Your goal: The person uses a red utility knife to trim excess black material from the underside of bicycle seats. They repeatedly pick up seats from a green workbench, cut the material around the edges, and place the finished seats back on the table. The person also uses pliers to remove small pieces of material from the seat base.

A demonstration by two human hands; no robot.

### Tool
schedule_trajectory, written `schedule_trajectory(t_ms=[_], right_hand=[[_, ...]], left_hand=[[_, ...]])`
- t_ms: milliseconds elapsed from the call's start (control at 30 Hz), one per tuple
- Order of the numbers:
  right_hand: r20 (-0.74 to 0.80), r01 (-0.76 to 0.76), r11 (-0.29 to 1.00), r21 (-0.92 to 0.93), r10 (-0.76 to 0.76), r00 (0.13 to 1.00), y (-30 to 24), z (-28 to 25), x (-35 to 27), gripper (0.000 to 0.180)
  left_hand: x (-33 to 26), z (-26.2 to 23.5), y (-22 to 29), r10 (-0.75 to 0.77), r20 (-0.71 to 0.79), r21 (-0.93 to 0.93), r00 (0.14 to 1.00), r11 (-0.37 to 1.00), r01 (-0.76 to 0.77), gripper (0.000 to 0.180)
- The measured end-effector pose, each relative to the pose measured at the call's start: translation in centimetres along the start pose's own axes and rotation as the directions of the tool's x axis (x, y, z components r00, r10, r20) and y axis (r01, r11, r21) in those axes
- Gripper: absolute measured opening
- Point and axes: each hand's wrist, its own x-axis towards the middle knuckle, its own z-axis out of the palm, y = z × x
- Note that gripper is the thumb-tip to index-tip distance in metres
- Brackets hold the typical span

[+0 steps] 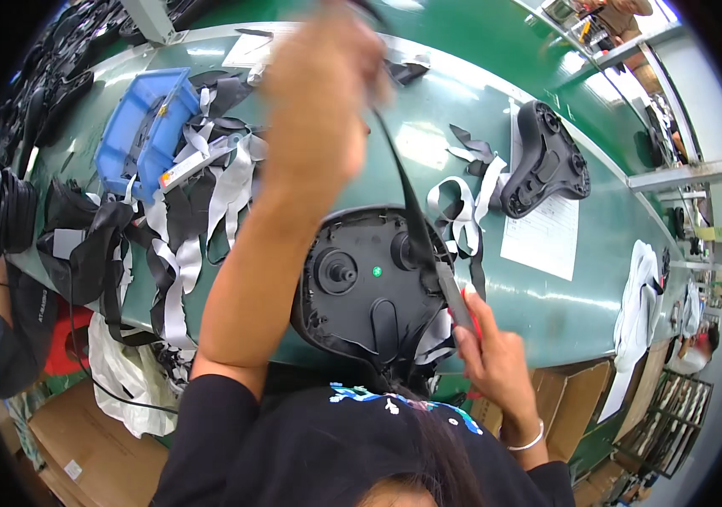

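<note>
My left hand [327, 93], blurred by motion, is raised over the table with its fingers closed on a black strap [407, 194]. That strap runs taut down to the right edge of a black molded plastic shell [348, 313], which lies in front of me near the table's edge. The shell has two round bosses and a small green sticker. Beside its right rim, my right hand [496, 355] grips a red-handled tool with a flat grey bar [454, 296]. The bar's far end lies against the strap at the rim. My fingers partly cover the handle.
Left of the shell lie tangled black and white strips [179, 245] and a blue bin [145, 131]. Another black molded part [542, 160] rests on a paper sheet [538, 237] at right. Cardboard boxes [99, 431] and a white bag [128, 372] are below the table's edge.
</note>
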Motion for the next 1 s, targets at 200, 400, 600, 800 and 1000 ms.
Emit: schedule_trajectory(t_ms=[200,400,600,800,1000], right_hand=[[0.162,-0.412,0.650,0.638,0.410,0.898,-2.8,2.1,-4.1,0.052],[0.075,-0.272,0.720,0.639,0.294,0.953,-0.7,3.2,-4.9,0.051],[-0.555,-0.008,0.998,0.061,0.041,0.831,5.7,2.7,1.3,0.050],[-0.474,-0.051,0.998,-0.041,0.025,0.880,4.5,2.5,6.4,0.051],[-0.546,-0.036,0.998,-0.057,-0.001,0.838,3.3,1.1,14.1,0.054]], left_hand=[[-1.7,-1.2,3.0,0.538,-0.652,0.436,0.535,0.843,-0.315,0.024],[-2.6,-5.1,1.4,0.213,0.006,0.669,0.977,0.725,-0.162,0.031],[-4.1,-9.2,-4.3,-0.739,0.429,0.867,0.518,0.498,-0.009,0.053],[3.4,-9.7,-6.1,-0.515,-0.028,0.240,0.857,0.829,0.506,0.040],[-11.4,-4.1,-9.3,-0.456,0.655,0.750,0.602,0.487,-0.447,0.058]])
